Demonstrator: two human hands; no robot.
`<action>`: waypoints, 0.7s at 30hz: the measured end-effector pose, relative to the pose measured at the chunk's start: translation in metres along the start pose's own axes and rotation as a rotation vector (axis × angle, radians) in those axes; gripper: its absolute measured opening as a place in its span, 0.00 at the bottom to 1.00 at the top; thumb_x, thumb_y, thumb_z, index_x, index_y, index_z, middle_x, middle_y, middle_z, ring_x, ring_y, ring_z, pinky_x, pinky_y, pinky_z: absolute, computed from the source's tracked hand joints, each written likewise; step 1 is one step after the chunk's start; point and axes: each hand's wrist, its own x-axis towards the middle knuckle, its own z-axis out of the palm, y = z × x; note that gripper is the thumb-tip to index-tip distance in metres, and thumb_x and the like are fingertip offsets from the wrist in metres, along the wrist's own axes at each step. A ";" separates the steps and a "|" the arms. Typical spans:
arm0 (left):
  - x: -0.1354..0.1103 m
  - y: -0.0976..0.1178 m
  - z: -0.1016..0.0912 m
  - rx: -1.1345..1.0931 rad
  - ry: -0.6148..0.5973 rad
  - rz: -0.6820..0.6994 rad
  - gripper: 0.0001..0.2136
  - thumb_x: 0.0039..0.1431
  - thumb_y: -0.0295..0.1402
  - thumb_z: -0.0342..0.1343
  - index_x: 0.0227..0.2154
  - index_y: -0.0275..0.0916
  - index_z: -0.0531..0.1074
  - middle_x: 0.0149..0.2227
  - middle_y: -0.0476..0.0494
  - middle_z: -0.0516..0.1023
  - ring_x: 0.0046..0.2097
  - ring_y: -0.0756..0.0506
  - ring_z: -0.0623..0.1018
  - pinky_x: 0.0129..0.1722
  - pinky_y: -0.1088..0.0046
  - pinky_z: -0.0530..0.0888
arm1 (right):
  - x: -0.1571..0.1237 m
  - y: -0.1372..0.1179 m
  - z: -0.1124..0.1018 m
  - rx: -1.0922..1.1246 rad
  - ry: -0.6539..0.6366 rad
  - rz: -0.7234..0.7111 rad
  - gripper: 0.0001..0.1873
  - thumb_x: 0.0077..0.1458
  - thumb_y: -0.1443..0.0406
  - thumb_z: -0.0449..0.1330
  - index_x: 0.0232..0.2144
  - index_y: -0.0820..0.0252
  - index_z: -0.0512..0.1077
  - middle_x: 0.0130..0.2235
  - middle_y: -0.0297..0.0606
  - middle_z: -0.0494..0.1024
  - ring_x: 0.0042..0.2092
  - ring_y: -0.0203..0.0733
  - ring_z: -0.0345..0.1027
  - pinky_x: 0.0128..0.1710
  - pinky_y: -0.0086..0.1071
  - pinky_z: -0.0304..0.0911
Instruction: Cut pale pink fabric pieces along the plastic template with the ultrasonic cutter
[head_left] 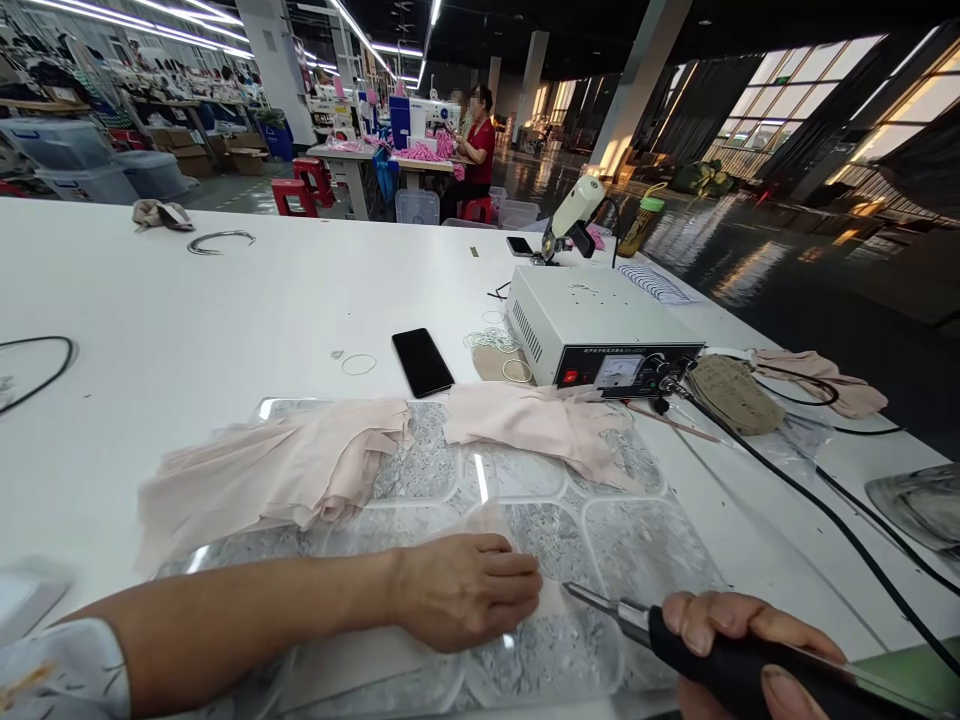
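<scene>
My left hand [474,590] lies low over the middle of a clear plastic sheet with rounded compartments. Its fingers are pressed together on a thin pale pink fabric piece [553,598], which sticks out past the fingertips and shows under the wrist. In my right hand [750,640] is a pen-shaped tool [637,622] with a black handle and a pointed metal tip. That tip points left, close to the fabric's edge; contact cannot be made out. Two heaps of pink fabric lie beyond, a left heap [285,465] and a right heap [536,425], both on the plastic sheet [637,555].
A grey control box [600,310] with a meter stands at back right, its black cable [810,485] running down the right side. Nearby are a black phone [422,362], pale elastic loops [491,340] and an olive cloth bundle [735,393]. A co-worker [478,145] sits at a sewing machine beyond.
</scene>
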 end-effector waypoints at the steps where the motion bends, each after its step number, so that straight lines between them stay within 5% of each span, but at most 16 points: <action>1: 0.000 0.000 0.000 -0.002 0.001 0.005 0.10 0.67 0.26 0.51 0.44 0.28 0.75 0.50 0.34 0.76 0.56 0.40 0.71 0.48 0.68 0.70 | -0.001 0.001 0.002 -0.001 -0.017 -0.001 0.15 0.47 0.56 0.66 0.25 0.56 0.65 0.25 0.30 0.63 0.24 0.35 0.61 0.25 0.38 0.67; 21: 0.001 0.000 0.001 -0.006 0.009 -0.028 0.11 0.68 0.25 0.48 0.43 0.27 0.76 0.50 0.34 0.76 0.55 0.42 0.72 0.47 0.69 0.71 | -0.004 0.004 0.004 -0.016 -0.084 -0.017 0.11 0.52 0.60 0.63 0.25 0.55 0.64 0.26 0.30 0.63 0.23 0.35 0.61 0.24 0.36 0.67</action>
